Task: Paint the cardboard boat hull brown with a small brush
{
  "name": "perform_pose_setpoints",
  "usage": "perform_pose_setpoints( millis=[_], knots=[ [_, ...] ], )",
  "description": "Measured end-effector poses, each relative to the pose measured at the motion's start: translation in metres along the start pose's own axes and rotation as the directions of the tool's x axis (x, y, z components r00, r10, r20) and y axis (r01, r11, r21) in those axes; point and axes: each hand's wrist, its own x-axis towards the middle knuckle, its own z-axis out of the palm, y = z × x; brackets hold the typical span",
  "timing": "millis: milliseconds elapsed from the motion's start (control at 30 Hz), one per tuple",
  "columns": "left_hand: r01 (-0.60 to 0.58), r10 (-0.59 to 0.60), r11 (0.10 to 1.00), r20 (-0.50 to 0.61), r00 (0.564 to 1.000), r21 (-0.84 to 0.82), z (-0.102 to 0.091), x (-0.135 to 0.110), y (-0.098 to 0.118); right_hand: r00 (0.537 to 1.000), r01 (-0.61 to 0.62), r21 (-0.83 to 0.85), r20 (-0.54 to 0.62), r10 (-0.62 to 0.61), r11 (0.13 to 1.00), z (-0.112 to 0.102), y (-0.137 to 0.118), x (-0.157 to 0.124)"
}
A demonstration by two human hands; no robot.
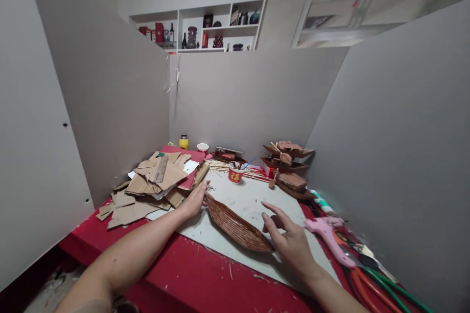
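A brown, glossy model boat hull (238, 227) with ridged lines along its inside lies slantwise above the pale work board (194, 234). My left hand (196, 199) is at its far left tip, fingers closed around the end, partly hidden from view. Beside the right tip, my right hand (290, 239) has thumb and fingers apart, with nothing between them. Whether its palm side touches the hull I cannot tell. Beyond the hull stands a red paper cup (235, 174) with brown-stained contents and a blue stick in it.
Torn cardboard pieces (147, 186) pile up at left, a ruler (160, 170) on top. Finished-looking model boats (292, 181) stack at back right. A pink glue gun (330, 237) and coloured-handled tools (378, 279) lie at right. Thin wooden sticks (253, 172) lie behind the cup. Grey partitions (242, 98) surround the red table.
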Motion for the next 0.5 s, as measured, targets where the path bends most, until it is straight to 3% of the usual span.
perform_pose_setpoints(
  millis=[500],
  knots=[
    [-0.015, 0.015, 1.000, -0.012, 1.000, 0.025, -0.0006, 0.0007, -0.0053, 0.999, -0.019, 0.016, -0.028, 0.019, 1.000, -0.0015, -0.0051, 0.0002]
  ],
)
